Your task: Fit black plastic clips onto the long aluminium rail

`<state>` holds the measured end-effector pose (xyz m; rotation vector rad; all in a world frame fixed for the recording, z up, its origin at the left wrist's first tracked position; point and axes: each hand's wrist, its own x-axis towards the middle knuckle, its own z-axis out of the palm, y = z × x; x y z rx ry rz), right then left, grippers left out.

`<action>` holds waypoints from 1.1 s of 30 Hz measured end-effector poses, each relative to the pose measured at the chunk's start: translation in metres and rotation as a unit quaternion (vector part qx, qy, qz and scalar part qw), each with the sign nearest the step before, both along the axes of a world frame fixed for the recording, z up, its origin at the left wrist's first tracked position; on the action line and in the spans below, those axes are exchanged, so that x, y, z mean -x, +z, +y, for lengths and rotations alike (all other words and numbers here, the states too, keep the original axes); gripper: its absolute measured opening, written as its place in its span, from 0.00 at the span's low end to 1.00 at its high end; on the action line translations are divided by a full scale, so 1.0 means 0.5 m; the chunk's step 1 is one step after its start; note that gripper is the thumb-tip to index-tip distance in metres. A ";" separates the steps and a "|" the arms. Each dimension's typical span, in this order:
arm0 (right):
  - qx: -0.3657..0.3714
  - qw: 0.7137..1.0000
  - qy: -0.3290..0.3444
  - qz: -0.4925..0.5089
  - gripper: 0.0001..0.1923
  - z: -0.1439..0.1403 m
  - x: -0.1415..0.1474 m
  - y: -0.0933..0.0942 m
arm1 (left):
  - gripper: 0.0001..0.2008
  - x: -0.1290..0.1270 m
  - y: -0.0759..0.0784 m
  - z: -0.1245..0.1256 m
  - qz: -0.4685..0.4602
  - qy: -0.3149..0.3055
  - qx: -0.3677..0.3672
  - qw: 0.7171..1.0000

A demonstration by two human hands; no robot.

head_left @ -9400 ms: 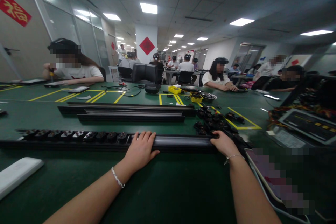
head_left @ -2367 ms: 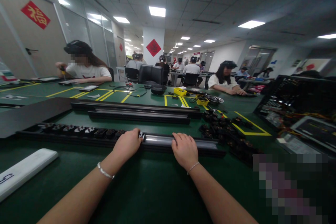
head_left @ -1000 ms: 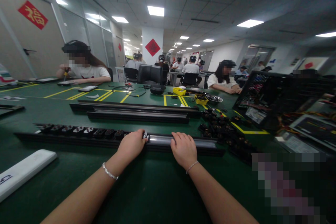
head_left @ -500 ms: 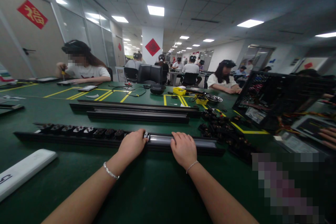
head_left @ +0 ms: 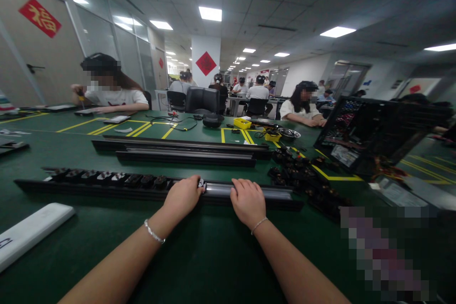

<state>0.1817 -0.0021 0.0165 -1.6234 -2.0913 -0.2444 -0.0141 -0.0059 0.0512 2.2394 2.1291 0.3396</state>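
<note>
A long black rail (head_left: 96, 193) lies across the table in front of me, its right part showing a bare grey channel. Several black socket modules (head_left: 133, 180), some with metal prongs up, sit in a row in its left part. My left hand (head_left: 183, 194) is closed over the rail, pinching a small module (head_left: 202, 184) with bright metal on it; the rest of that module is hidden by the fingers. To its right, my right hand (head_left: 248, 201) lies over the rail with bent fingers, gripping it. A pile of loose black modules (head_left: 297, 171) lies beyond the rail's right end.
Two more black rails (head_left: 185, 156) lie behind the first. An opened computer case (head_left: 356, 133) and a metal box (head_left: 399, 190) stand at right. A white bar (head_left: 35, 232) is at left. Yellow trays (head_left: 242, 123) and cables are farther back; co-workers sit across the table.
My left hand has slid slightly right along the rail with the small module. My right hand stays on the rail. At far right, another person's hand and a flat device have left the view.
</note>
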 end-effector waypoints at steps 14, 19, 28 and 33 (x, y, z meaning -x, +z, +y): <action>0.005 1.000 -0.008 -0.013 0.19 0.000 0.002 0.003 | 0.16 -0.003 -0.003 0.000 -0.012 0.003 -0.003 1.000; 0.003 1.000 -0.009 -0.016 0.19 0.001 0.002 0.002 | 0.16 -0.009 0.004 -0.002 -0.009 0.005 0.006 1.000; -0.003 1.000 -0.005 -0.012 0.19 0.001 0.001 -0.001 | 0.15 -0.012 0.002 -0.003 -0.010 -0.005 -0.001 1.000; -0.001 1.000 -0.009 -0.021 0.19 0.001 0.002 0.001 | 0.16 -0.013 0.000 -0.001 -0.010 0.004 0.014 1.000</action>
